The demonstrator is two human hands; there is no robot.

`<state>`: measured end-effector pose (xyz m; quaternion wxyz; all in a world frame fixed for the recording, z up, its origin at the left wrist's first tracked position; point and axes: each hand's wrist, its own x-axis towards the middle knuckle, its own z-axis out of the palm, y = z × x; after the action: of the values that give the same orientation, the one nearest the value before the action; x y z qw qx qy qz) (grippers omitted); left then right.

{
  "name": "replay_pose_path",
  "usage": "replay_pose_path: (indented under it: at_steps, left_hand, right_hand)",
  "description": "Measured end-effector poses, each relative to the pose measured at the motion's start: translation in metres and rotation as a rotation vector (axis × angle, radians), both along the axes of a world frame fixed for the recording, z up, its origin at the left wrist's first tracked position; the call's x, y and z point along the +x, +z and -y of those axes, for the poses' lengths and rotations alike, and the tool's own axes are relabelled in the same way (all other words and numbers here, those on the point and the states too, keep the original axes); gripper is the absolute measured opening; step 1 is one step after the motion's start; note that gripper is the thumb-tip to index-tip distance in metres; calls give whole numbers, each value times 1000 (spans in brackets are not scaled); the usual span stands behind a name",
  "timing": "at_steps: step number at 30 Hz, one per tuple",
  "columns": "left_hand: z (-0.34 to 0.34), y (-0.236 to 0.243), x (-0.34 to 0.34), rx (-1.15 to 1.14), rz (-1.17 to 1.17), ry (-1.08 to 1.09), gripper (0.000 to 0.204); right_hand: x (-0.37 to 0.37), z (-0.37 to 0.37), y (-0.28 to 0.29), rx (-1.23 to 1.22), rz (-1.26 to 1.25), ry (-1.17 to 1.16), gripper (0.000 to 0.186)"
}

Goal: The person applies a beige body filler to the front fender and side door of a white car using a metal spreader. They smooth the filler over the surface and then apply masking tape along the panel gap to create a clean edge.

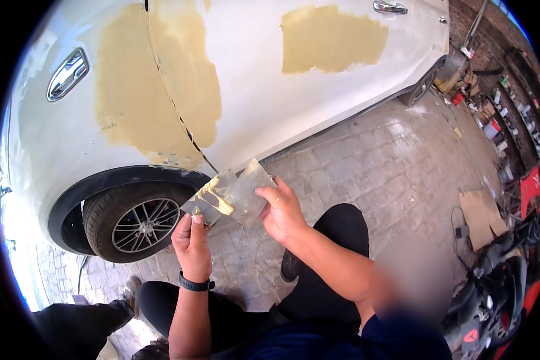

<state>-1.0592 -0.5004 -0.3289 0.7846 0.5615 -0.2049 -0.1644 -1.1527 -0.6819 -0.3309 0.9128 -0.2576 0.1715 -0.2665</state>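
My left hand (192,246), with a dark watch on its wrist, pinches a thin grey flat plate (227,177) by its near edge. Pale yellow putty (222,206) lies in streaks and a lump on it. Between the thumb and fingers of my right hand (282,213) is a second thin, squarish flat spreader (252,189). This spreader overlaps or meets the plate's right side, close to the putty; whether they touch I cannot tell. Both hands are in front of a white car (252,66), whose panels carry broad tan filler patches (186,78) (333,39).
The car's front wheel (143,227) is just left of my hands. Grey paving (354,174) runs along the car. At far right are shelves of small containers (522,120), flattened cardboard (481,219) and a motorbike (504,294). Another person's leg (87,324) is at lower left.
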Motion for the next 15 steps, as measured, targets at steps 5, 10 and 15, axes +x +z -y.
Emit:
replay_pose_path:
  at_steps: [5, 10, 15]
  left_hand:
    - [-10, -7, 3, 94, 129, -71, 16]
    - [-2, -1, -1, 120, 52, -214, 27]
    - [-4, -8, -2, 241, 85, -306, 32]
  right_hand:
    - [6, 7, -8, -156, -159, -46, 23]
    - [3, 1, -18, -334, -150, 82, 19]
    - [3, -7, -17, -492, -179, 208, 20]
